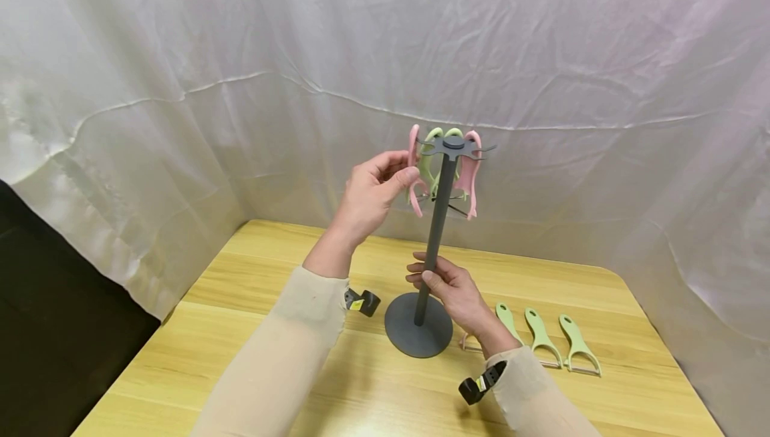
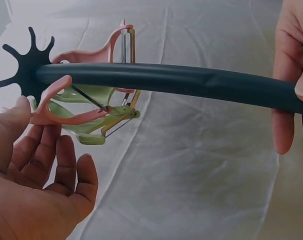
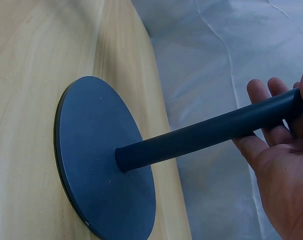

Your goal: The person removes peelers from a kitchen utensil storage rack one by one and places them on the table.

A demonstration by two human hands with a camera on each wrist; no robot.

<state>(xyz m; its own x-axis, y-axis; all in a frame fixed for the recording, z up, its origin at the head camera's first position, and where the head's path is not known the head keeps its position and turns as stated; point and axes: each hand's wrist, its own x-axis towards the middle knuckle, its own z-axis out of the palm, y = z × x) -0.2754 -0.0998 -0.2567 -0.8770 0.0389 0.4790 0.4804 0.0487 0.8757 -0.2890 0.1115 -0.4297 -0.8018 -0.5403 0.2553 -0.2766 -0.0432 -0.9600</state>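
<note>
A dark grey stand with a round base point(image 1: 409, 340) rises to a ring of hooks point(image 1: 454, 143). My left hand point(image 1: 371, 196) pinches a pink peeler point(image 2: 50, 116) between thumb and fingers at the left hooks, its blade end pointing down. Two green peelers point(image 1: 428, 156) hang behind the pole, and another pink peeler point(image 1: 468, 173) hangs on the right. Lower down, my right hand point(image 1: 458, 292) grips the pole point(image 3: 206, 132) with its thumb in front and fingers behind. The base rests on the wooden table.
Three green peelers point(image 1: 575, 338) lie in a row on the table point(image 1: 240, 330) at the right. Beside them a pinkish peeler point(image 1: 470, 345) is partly hidden by my right wrist. A pale curtain point(image 1: 337, 43) surrounds the table's back and sides.
</note>
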